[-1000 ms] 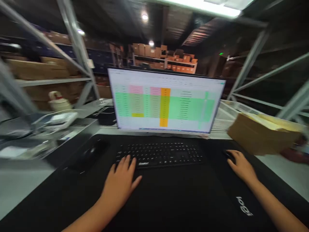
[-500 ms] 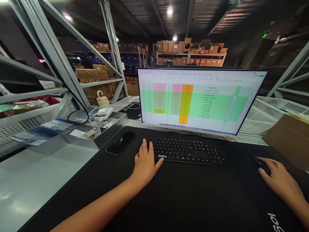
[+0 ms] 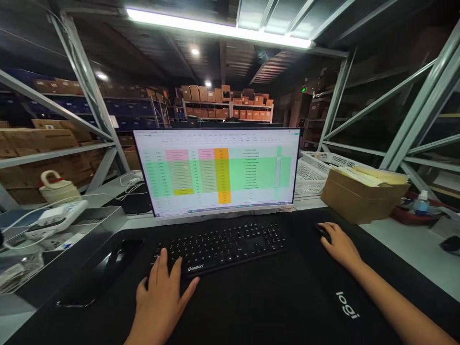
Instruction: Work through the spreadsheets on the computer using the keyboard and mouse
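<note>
My left hand (image 3: 163, 287) rests at the left end of a black keyboard (image 3: 230, 247), its fingers spread over the keys and its thumb out to the right. Over a black computer mouse (image 3: 322, 232) my right hand (image 3: 339, 244) is curled, covering most of it. Both lie on a large black desk mat (image 3: 258, 306) with white lettering. Behind the keyboard a monitor (image 3: 251, 177) displays a spreadsheet with green, pink and orange cells. A dark smartphone (image 3: 104, 270) lies left of the keyboard.
A grey tray (image 3: 111, 223) holding a white power strip (image 3: 59, 218) is at the left, near a cream bottle (image 3: 59, 189). At the right stand a cardboard box (image 3: 354, 194) with papers, white baskets (image 3: 311, 177) and a spray bottle (image 3: 421, 203). Metal shelf posts frame the desk.
The head view has turned right and tilted, so the desk's right side shows more. My left hand stays by the keyboard's left end, and my right hand stays on the mouse.
</note>
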